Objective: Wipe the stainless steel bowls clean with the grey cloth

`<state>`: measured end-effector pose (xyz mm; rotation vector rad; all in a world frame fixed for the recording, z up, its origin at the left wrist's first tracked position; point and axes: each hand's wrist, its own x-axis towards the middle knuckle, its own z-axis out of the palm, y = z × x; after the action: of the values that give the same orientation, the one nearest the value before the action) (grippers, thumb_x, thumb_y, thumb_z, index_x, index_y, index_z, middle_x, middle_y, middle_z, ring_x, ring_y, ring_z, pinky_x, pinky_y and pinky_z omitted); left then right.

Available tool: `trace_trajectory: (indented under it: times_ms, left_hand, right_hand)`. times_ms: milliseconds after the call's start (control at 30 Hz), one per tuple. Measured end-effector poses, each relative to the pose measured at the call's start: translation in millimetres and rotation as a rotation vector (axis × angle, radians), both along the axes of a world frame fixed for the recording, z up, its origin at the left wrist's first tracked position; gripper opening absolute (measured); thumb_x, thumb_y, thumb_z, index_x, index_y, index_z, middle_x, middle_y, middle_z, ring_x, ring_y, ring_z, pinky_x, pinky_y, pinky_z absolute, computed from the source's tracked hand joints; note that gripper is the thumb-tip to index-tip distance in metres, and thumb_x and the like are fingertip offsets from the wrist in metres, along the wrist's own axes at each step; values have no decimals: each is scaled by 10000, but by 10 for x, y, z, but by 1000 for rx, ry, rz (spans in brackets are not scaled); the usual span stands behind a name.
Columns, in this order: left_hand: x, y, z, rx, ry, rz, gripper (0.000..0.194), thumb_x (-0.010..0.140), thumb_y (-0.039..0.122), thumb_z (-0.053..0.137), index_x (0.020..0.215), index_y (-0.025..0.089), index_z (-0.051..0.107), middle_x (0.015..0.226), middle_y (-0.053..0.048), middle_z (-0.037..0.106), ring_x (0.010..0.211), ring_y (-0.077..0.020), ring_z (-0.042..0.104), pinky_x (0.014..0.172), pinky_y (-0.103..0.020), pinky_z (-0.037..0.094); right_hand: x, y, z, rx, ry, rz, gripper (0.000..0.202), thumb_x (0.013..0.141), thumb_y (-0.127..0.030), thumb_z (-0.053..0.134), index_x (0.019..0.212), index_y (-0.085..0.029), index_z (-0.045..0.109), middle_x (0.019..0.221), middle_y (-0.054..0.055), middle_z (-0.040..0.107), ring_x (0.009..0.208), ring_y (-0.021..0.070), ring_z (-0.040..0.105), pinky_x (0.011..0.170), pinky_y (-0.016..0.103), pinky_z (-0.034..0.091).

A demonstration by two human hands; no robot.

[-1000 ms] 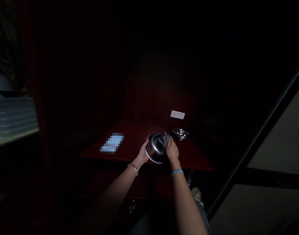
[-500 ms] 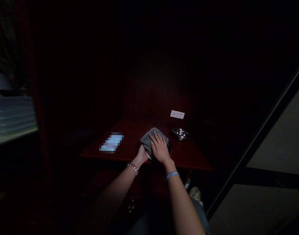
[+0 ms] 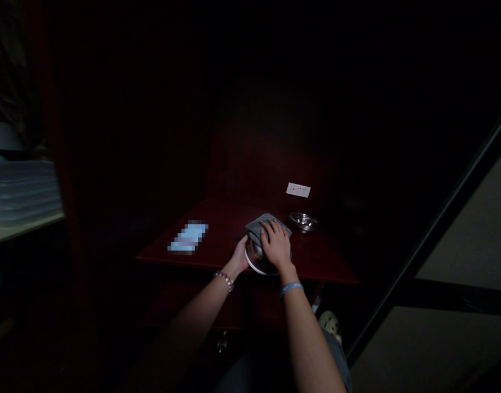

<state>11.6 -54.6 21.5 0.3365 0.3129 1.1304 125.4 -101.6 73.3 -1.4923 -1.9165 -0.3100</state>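
Note:
A round, shiny metal plate or shallow bowl (image 3: 256,262) is tilted near the front edge of the dark red desk. My left hand (image 3: 241,256) grips its left rim, with the fingertips partly hidden behind it. Over its upper part lies a folded grey cloth (image 3: 255,226). My right hand (image 3: 276,243) presses the cloth against the metal, its fingers bent over the fabric. Farther back to the right, more shiny metal dishes (image 3: 303,222) sit stacked on the desk.
The dark red desktop (image 3: 221,224) holds a pixelated pale blue rectangle (image 3: 188,237) at left. A white socket plate (image 3: 298,190) is on the back panel. Stacked pale sheets or trays (image 3: 21,188) stand at far left. A shoe (image 3: 329,323) shows below the desk at right.
My right hand and the cloth have slid right across the metal dish, so more of its shiny surface shows. My left hand still holds the rim.

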Motion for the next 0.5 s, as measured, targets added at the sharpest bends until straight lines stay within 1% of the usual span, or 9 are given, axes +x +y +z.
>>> trace_trajectory:
  times_ms: [100, 200, 333, 500]
  left_hand:
    - [5, -30, 36, -20, 85, 38, 285, 944, 271, 556, 1162, 127, 669, 951, -114, 793, 851, -256, 759, 966, -398, 549]
    - [-2, -43, 54, -3, 84, 30, 296, 927, 267, 591, 1156, 101, 677, 934, -116, 792, 839, -248, 757, 997, -383, 530]
    - [-21, -56, 64, 3, 68, 43, 328, 947, 284, 561, 1194, 98, 670, 935, -119, 792, 851, -251, 762, 991, -391, 535]
    - [-44, -91, 97, 1, 36, 114, 331, 962, 287, 532, 1188, 93, 675, 889, -112, 798, 795, -251, 766, 942, -398, 563]
  right_hand:
    - [91, 17, 19, -31, 73, -96, 445, 1041, -375, 364, 1417, -259, 571, 1479, 77, 554, 1403, 250, 442, 1193, 443, 282]
    - [174, 18, 36, -88, 159, -172, 455, 1041, -389, 346, 1418, -259, 565, 1434, 91, 584, 1347, 260, 495, 1136, 424, 356]
    - [245, -4, 54, -177, 287, -207, 484, 1048, -407, 284, 1443, -266, 526, 1413, 88, 594, 1277, 259, 556, 1060, 401, 430]
    - [285, -9, 56, -228, 448, -215, 511, 1057, -405, 220, 1442, -252, 519, 1409, 84, 605, 1222, 231, 605, 1034, 379, 456]
